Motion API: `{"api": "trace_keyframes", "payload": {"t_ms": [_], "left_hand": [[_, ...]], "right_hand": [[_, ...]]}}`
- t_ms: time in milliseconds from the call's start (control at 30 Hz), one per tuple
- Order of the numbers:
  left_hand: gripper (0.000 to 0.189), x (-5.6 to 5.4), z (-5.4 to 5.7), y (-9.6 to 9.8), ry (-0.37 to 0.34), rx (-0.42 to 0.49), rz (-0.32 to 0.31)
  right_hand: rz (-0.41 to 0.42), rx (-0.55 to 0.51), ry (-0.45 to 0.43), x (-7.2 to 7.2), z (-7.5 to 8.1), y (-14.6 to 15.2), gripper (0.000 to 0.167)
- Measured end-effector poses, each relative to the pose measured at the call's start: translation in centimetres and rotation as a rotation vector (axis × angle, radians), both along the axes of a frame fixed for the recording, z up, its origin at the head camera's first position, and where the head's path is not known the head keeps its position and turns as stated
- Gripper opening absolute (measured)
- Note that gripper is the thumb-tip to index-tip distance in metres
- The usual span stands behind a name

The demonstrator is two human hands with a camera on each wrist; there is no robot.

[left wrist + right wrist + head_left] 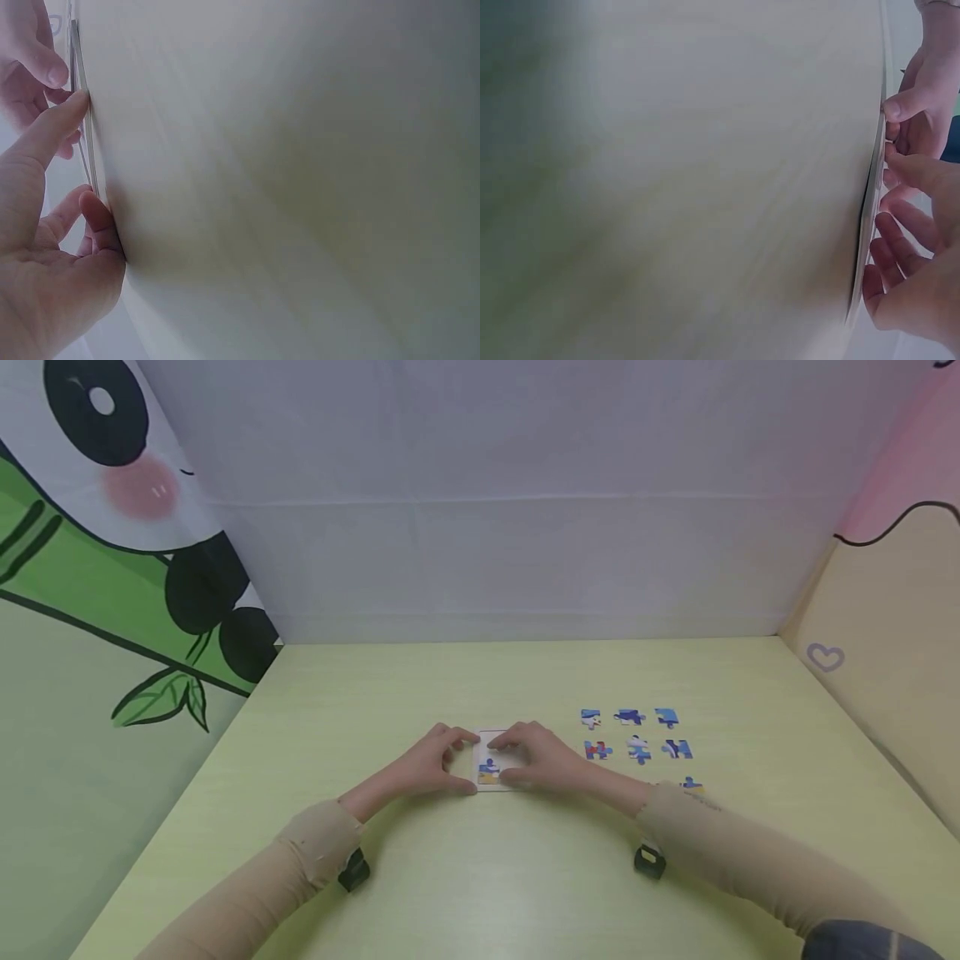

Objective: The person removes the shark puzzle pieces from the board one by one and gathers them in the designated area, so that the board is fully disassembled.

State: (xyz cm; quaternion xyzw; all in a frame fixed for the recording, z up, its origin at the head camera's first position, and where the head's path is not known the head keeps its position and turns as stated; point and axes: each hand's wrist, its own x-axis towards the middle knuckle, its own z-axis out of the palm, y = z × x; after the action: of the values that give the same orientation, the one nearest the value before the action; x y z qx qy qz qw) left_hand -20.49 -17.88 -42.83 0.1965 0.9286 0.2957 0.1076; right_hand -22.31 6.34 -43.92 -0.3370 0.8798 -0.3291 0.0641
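Observation:
A small white puzzle board (486,744) with a thin dark outline lies on the table, partly covered by my right hand. One jigsaw piece (489,771), blue above and yellow-orange below, sits in its lower left corner. My left hand (429,763) holds the board's left edge, a fingertip at the upper corner and the thumb at the lower one. My right hand (546,760) arches over the board, its thumb tip beside the piece and a fingertip just above it. Both wrist views show the hands, left (60,277) and right (915,277), close along the board's thin edge.
Several loose jigsaw pieces, among them a blue one (667,717) and a red-and-blue one (597,750), lie in rows to the right. Another piece (692,784) is partly behind my right sleeve. A pale wall (525,568) stands behind the table (480,877).

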Motion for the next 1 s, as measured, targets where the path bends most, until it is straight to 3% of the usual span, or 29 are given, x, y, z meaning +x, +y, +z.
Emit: {"api": "trace_keyframes", "payload": {"t_ms": [233,500,1000], "left_hand": [[0.073,-0.1,0.1,0.1,-0.011,-0.001,-0.002],[0.072,-0.2,-0.1,0.0,-0.007,0.003,-0.006],[0.072,-0.3,-0.4,0.1,0.006,0.007,-0.005]], "right_hand": [[-0.001,0.056,0.025,0.4,0.1,-0.5,0.04],[-0.008,0.065,-0.004,0.4,-0.2,-0.8,0.038],[-0.021,0.002,-0.095,0.4,0.2,-1.4,0.039]]}}
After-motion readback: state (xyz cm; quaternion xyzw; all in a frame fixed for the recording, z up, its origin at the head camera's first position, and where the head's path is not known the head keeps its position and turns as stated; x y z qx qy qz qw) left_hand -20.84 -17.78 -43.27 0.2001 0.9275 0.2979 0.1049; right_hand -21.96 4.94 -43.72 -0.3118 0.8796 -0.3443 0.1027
